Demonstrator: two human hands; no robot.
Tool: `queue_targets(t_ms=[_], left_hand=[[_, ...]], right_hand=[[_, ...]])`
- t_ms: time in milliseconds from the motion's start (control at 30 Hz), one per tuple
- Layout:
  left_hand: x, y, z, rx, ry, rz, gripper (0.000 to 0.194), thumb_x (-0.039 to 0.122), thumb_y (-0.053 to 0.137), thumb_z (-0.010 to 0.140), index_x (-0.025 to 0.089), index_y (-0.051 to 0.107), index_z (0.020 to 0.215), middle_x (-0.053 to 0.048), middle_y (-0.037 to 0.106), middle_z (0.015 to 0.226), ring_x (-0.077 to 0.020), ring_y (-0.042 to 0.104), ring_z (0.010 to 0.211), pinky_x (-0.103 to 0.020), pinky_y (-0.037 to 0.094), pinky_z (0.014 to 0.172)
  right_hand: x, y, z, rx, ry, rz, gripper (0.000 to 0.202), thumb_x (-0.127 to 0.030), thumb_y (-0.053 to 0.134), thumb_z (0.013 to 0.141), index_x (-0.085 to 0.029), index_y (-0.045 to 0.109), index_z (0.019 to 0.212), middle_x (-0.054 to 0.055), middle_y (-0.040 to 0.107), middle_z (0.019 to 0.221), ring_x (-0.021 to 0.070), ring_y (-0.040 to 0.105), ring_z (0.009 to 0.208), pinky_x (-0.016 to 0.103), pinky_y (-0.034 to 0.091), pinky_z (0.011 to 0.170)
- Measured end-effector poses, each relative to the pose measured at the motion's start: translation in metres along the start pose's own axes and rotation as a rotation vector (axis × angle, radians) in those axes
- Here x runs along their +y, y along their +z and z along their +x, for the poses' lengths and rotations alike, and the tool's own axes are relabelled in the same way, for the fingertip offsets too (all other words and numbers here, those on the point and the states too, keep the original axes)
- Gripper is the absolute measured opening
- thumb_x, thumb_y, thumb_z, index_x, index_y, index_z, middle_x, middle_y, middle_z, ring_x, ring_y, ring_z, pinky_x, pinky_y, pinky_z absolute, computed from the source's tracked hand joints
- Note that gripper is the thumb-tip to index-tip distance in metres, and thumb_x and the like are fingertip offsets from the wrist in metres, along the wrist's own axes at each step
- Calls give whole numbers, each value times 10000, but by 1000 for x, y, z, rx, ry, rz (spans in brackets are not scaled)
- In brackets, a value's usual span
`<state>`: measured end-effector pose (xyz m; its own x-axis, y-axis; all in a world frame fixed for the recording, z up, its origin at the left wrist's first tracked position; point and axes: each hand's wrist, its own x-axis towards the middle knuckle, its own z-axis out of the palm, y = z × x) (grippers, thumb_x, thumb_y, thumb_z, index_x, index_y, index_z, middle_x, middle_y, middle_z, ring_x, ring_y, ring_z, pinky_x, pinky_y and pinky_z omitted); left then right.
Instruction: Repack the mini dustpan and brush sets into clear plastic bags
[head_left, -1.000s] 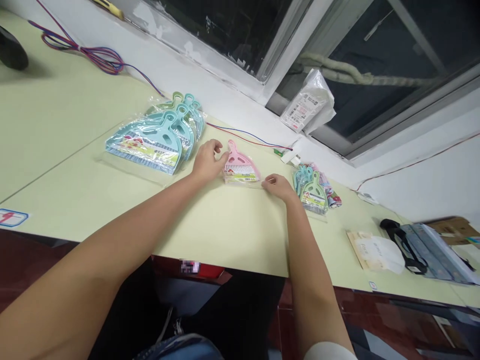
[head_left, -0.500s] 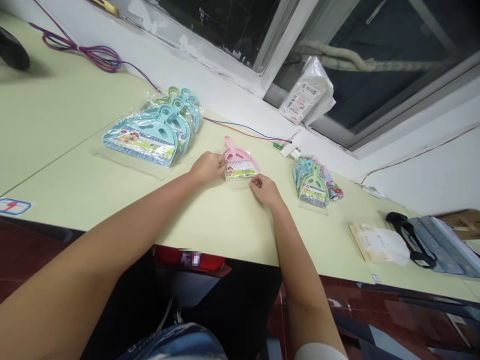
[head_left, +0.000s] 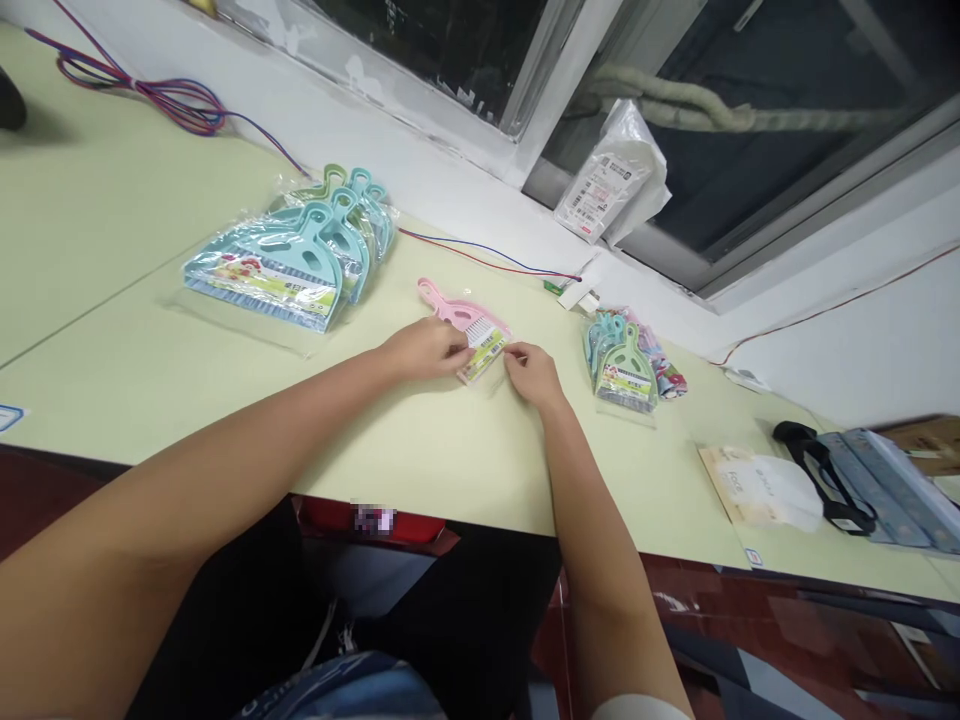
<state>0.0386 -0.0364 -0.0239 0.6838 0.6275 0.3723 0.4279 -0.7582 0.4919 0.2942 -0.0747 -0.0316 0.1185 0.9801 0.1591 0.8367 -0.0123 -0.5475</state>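
Holding a small light-pink plastic dustpan-and-brush set [head_left: 480,330] flat in its clear bag, near the middle of a pale yellow-green desk [head_left: 450,450]. Turned askew on the desk, with the looped handle toward the upper left, and with the white bristles and the yellow-green label toward the lower right. With the left hand [head_left: 427,348], covering the lower left part of the set and pinching the bag at the label between thumb and curled fingers. With the right hand [head_left: 534,372], pinching the right edge of the bag, thumb and fingertips pressed together; hard to tell how much of the thin film is caught there.

Having to the left, apart from the left hand, a pile of larger light-blue plastic dustpan sets [head_left: 270,268] in clear bags, overlapping one another, with an olive-green plastic dustpan [head_left: 331,180] at the back. Having to the right, near the right hand but not touching it, a small light-green plastic dustpan set [head_left: 628,368] in front of small light-blue ones [head_left: 602,335], beside a flowery pink packet [head_left: 657,360]. Seeing farther right a flat cream-coloured packet [head_left: 731,485] and a black strap-like object [head_left: 814,470]. Seeing also, by the wall, a tied coil of red and blue wire [head_left: 180,103].
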Motion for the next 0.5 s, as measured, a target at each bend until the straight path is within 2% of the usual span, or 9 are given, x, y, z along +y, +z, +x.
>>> queue_targets(t_ms=[67, 133, 233, 300, 333, 400, 433, 467, 500], left_hand=[[10, -5, 0, 11, 12, 4, 414, 412, 486, 990, 196, 703, 711, -61, 625, 659, -193, 531, 623, -362, 334, 658], [13, -9, 1, 90, -14, 23, 422, 422, 475, 1001, 195, 710, 736, -76, 655, 696, -209, 562, 662, -370, 367, 690], [-2, -12, 3, 277, -76, 58, 343, 393, 493, 989, 178, 761, 989, -134, 749, 995, -294, 649, 979, -414, 449, 892], [-22, -12, 4, 332, -107, 88, 399, 378, 511, 972, 151, 721, 1225, -174, 689, 1320, -339, 571, 1272, -460, 411, 1089], [-32, -11, 5, 340, -150, 108, 456, 394, 505, 975, 132, 693, 1297, -198, 625, 1433, -357, 514, 1362, -485, 383, 1144], [-50, -9, 5, 282, -230, 116, 539, 448, 481, 991, 128, 643, 1393, -209, 541, 1535, -374, 432, 1459, -526, 348, 1201], [-56, -7, 6, 245, -262, 112, 552, 465, 462, 1000, 143, 629, 1416, -198, 512, 1567, -371, 411, 1482, -537, 341, 1216], [-61, -6, 6, 222, -287, 107, 560, 477, 449, 1006, 153, 619, 1431, -190, 495, 1585, -365, 402, 1493, -538, 338, 1227], [-63, -5, 6, 208, -302, 102, 563, 484, 438, 1011, 161, 613, 1438, -182, 485, 1593, -357, 399, 1499, -533, 337, 1237]], right_hand=[[-4, -7, -2, 46, -40, -18, 193, -338, 584, 920, -221, 734, 953, 50, 751, 970, 194, 619, 777, 345, 492, 829], [-14, -18, -7, 61, -72, 1, 235, -411, 598, 940, -222, 693, 836, 16, 685, 789, 175, 556, 693, 318, 451, 734], [-49, -32, -33, -67, -119, 117, 415, -539, 631, 942, -214, 606, 685, -22, 527, 614, 143, 451, 609, 292, 361, 614], [-82, -30, -71, -308, -198, 235, 487, -589, 636, 943, -203, 598, 650, -25, 519, 613, 129, 446, 608, 276, 346, 589], [-99, -22, -96, -520, -271, 294, 501, -606, 647, 942, -199, 599, 653, -31, 530, 617, 120, 456, 608, 264, 354, 585], [-129, 5, -148, -1013, -460, 341, 472, -617, 657, 949, -204, 654, 720, -45, 585, 639, 108, 509, 624, 237, 390, 610], [-140, 23, -171, -1243, -558, 303, 465, -629, 677, 934, -208, 676, 739, -49, 613, 650, 104, 539, 626, 228, 407, 619], [-147, 43, -190, -1374, -611, 196, 490, -645, 684, 925, -201, 668, 718, -41, 626, 652, 108, 560, 633, 229, 420, 626], [-150, 61, -202, -1444, -624, 21, 522, -654, 671, 931, -192, 657, 690, -23, 633, 649, 124, 581, 640, 238, 430, 619]])
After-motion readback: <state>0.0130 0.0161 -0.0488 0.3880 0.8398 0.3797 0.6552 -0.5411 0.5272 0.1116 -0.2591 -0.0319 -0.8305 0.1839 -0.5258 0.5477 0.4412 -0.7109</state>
